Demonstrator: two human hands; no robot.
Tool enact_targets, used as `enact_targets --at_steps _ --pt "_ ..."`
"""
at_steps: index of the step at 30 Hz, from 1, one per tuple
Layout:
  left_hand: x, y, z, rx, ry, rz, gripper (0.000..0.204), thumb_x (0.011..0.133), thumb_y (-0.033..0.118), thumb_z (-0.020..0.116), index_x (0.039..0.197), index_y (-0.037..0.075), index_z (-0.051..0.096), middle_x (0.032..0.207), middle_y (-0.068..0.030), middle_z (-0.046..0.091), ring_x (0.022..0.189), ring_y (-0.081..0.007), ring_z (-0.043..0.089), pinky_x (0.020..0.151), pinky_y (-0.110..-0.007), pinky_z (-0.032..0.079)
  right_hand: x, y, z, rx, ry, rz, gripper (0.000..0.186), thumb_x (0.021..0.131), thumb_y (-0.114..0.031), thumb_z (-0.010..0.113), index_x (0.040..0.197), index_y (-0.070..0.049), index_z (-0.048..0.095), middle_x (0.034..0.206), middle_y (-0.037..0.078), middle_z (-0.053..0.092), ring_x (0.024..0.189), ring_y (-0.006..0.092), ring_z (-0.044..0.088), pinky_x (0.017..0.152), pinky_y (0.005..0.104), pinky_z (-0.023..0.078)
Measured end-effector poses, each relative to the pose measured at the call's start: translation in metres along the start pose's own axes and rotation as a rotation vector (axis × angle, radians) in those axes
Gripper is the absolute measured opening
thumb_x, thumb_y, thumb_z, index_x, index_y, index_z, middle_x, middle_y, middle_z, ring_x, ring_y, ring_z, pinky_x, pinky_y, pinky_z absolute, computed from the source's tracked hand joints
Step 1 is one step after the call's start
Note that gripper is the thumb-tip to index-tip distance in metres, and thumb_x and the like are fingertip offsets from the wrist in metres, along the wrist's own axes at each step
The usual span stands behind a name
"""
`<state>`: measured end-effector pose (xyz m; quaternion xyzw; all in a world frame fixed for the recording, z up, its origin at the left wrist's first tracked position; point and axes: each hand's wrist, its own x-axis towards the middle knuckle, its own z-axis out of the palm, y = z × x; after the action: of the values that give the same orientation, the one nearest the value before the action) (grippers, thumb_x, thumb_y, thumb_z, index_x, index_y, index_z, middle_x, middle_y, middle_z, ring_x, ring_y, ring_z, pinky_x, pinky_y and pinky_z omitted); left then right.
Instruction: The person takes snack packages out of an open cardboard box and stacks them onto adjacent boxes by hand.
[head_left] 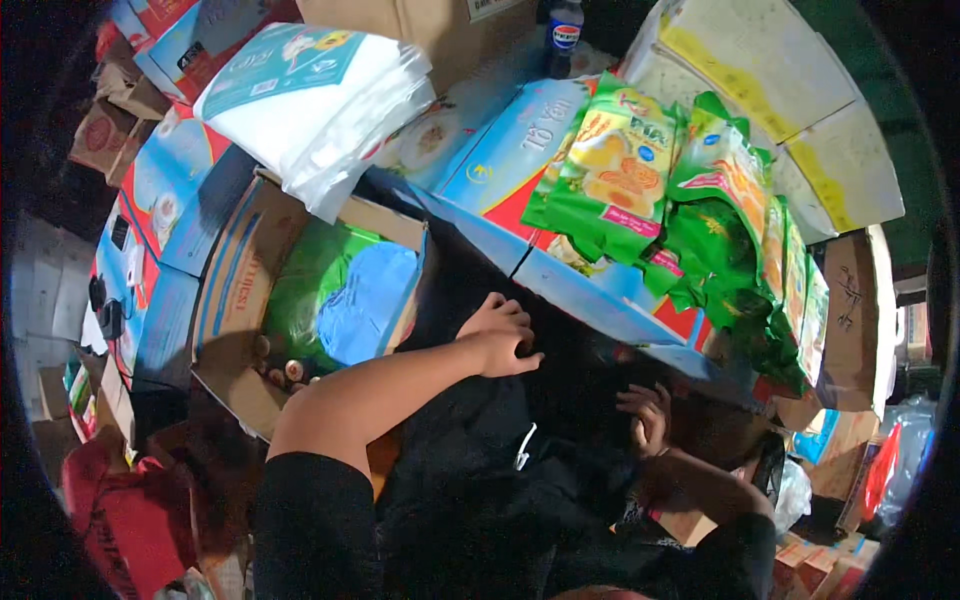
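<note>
My left hand point(500, 337) hangs over my dark clothing, fingers loosely bent and the thumb apart, with nothing seen in it. Lower on the right, my right hand point(648, 415) is half in shadow, its fingers curled but apart; I see nothing in it. Left of my left hand stands an open cardboard box point(228, 275) holding a green plastic bag point(300, 290), a crumpled blue plastic bag point(368, 305) and a few small round items. Beyond my hands, several green snack packs point(625, 160) lie on blue and red cartons point(500, 150).
A stack of white plastic packs point(320, 95) rests on cartons behind the open box. A dark soda bottle point(564, 38) stands at the back. White and yellow cartons point(740, 70) are piled at far right. Red fabric point(135, 510) lies at lower left.
</note>
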<state>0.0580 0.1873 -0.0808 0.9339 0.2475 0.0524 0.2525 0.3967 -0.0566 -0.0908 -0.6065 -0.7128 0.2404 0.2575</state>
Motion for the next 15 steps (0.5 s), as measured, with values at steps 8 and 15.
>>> enact_targets --at_steps 8,15 --pt "-0.011 0.009 -0.004 0.049 0.009 0.014 0.059 0.090 0.061 0.056 0.087 0.006 0.077 0.111 -0.0121 0.069 0.119 -0.0297 0.056 0.108 -0.047 0.036 0.070 -0.088 0.029 0.597 0.125 0.356 0.040 0.107 -0.041 0.052 0.114 -0.005 0.066 0.098 0.009 0.071 0.088 0.0229 0.068 0.079 0.0380 0.054" --pt "-0.030 0.032 0.003 0.121 0.163 0.108 0.043 0.088 0.052 0.064 0.078 0.012 0.075 0.098 -0.0107 0.067 0.109 -0.0289 0.058 0.102 -0.047 0.037 0.257 -0.222 -0.032 1.569 0.334 0.644 0.066 0.096 -0.070 0.052 0.125 -0.011 0.054 0.103 0.005 0.063 0.086 0.0217 0.064 0.076 0.0431 0.044"
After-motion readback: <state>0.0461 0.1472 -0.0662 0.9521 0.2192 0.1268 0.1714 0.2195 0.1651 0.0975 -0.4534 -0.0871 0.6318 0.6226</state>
